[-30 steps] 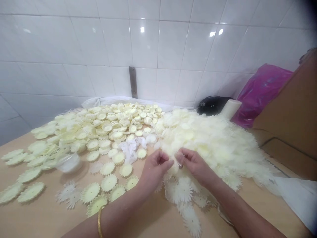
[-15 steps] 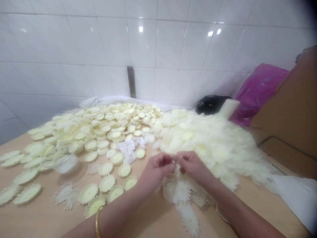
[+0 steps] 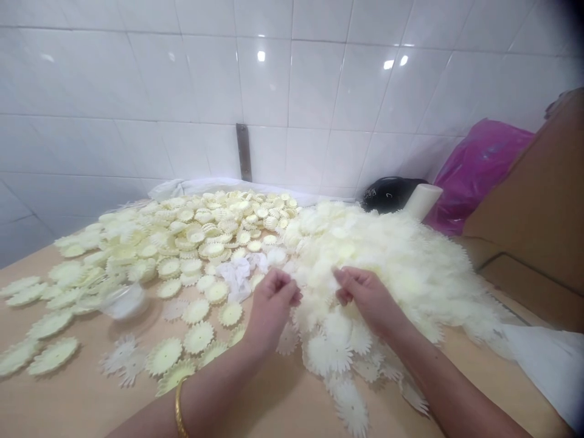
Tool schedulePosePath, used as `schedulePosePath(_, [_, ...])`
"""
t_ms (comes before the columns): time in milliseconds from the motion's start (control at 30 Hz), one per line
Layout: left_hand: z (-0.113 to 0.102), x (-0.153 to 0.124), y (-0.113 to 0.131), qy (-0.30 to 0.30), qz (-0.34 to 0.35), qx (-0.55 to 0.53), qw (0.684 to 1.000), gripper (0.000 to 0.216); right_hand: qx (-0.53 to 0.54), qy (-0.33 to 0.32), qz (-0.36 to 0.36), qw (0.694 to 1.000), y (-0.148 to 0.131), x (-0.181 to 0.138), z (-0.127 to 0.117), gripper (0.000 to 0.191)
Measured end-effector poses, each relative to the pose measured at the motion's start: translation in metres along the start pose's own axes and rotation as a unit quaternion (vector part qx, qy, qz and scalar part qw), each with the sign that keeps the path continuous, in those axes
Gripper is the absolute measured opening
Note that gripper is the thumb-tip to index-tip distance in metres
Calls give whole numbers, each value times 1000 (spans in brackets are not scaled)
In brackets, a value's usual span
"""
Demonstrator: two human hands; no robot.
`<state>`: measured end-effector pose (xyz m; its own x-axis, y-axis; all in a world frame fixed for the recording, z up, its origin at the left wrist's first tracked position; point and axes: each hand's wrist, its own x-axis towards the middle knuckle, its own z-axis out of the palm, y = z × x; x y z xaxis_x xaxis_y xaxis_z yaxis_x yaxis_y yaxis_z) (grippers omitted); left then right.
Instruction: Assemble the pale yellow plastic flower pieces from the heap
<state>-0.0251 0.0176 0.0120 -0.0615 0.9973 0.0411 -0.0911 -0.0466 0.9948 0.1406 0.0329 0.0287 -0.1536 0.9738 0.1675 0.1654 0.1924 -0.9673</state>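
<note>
My left hand point(image 3: 272, 301) is closed, its thumb and fingers pinched together; whatever is between them is too small or hidden. A thin, pale petal disc point(image 3: 288, 340) shows just below those fingers, and I cannot tell whether it hangs from them or lies lower. My right hand point(image 3: 367, 298), also closed in a pinch, is apart from the left, over the edge of a heap of loose, thin flower-shaped pieces point(image 3: 378, 246). Anything in its fingertips cannot be made out. Several fringed pieces point(image 3: 335, 350) trail down the table between my forearms.
Stacked cream flower discs point(image 3: 196, 228) cover the left side of the table point(image 3: 255, 407). Among them sit a clear cup point(image 3: 123, 302) and crumpled white tissue point(image 3: 236, 277). A white roll point(image 3: 422, 202), black bag point(image 3: 390, 193), pink bag point(image 3: 477, 164) and cardboard box point(image 3: 538, 225) stand at right.
My hands met at their fingertips before; now they have drawn apart, the left moving left and the right slightly right. The piles look the same.
</note>
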Motion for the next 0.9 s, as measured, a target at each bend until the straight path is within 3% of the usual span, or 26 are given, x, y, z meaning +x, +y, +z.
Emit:
schedulePosePath(100, [-3,5,-2,10,-2,8,1000,10,-46,41,-16,998,-3,2,-8,44])
schedulePosePath(267, [5,-2,-3,-108,35,124,986,13,-151,65,-49,985,-1,3,-17,26])
schedulePosePath(433, [-6,5,12,-51,87,212,972,17,-287,150,-170,931,7,2,-13,14])
schedulePosePath(500, [-18,13,23,-2,142,277,950,18,-338,152,-244,896,10,-1,-6,12])
schedulePosePath(600, [-37,26,37,100,227,435,865,18,-400,105,-325,851,15,-7,4,10])
schedulePosePath(700, [-50,36,37,90,225,560,792,19,-424,82,-357,829,19,-10,9,9])
schedulePosePath(767, [-55,41,34,48,195,593,780,18,-422,83,-356,830,20,-9,9,8])
schedulePosePath(900, [-57,39,34,-3,158,590,792,18,-412,77,-357,835,19,-8,6,10])
